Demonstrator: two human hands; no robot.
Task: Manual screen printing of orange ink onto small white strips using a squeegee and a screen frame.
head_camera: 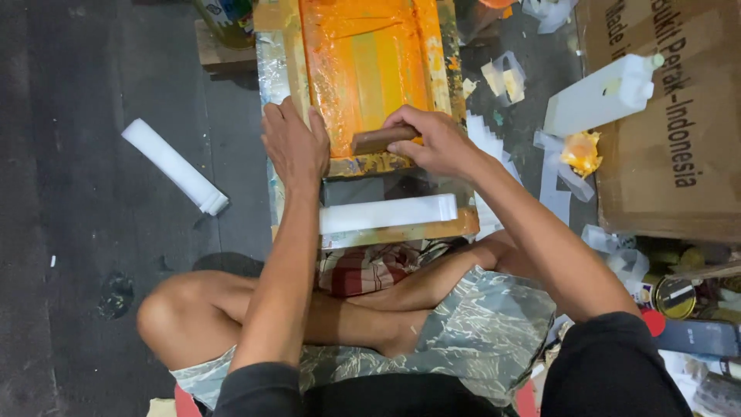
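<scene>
The left hand (293, 143) lies open and flat, fingers spread, on the left rail of a printing screen frame (309, 46) smeared with orange ink. The right hand (436, 139) is closed around a brown squeegee block (380, 140), which sits at the near end of the orange screen mesh, just above the frame's lower rail. Directly below that rail, near the person's knees, a long white rectangular bottle (386, 213) lies on its side in a wooden jig (444, 228).

The person sits cross-legged on a dark floor (93, 255), in camouflage shorts, with a red checked cloth (359, 270) under the jig's front edge. No bench is used; everything rests on the floor. A 2nd white bottle (174, 166) lies well apart to the left on the bare dark floor. To the right, a 3rd white bottle (606, 94) with a cap rests against a brown cardboard box (664, 139). Between the frame and the box the floor is littered with scraps of white tape and paper (552, 174) and an orange-stained rag (581, 152). At the lower right corner stand small round tins (673, 296) among more clutter.
</scene>
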